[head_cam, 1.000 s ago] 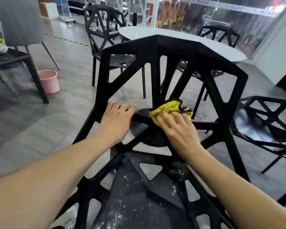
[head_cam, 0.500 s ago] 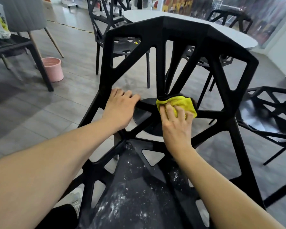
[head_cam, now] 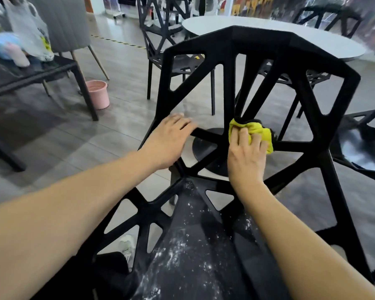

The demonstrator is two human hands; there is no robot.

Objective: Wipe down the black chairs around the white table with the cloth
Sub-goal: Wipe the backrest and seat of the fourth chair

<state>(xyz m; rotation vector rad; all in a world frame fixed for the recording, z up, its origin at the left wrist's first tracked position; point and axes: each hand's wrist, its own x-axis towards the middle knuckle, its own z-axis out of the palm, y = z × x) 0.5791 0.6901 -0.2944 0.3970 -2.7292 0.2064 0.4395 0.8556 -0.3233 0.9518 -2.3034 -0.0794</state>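
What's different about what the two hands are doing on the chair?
The right hand holds a bunched yellow cloth against the chair's back; the left hand holds nothing. The right hand's fingers curl over the cloth; the left hand's fingers lie straighter, resting on a bar of the back. Both hands are bare and touch the same black chair.

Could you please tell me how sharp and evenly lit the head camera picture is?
Head view: motion blur smears the plastic bag at upper left; the wide lens bows the chair back; window light glares off the neighbouring chair seat; the right hand and cloth stay fairly sharp.
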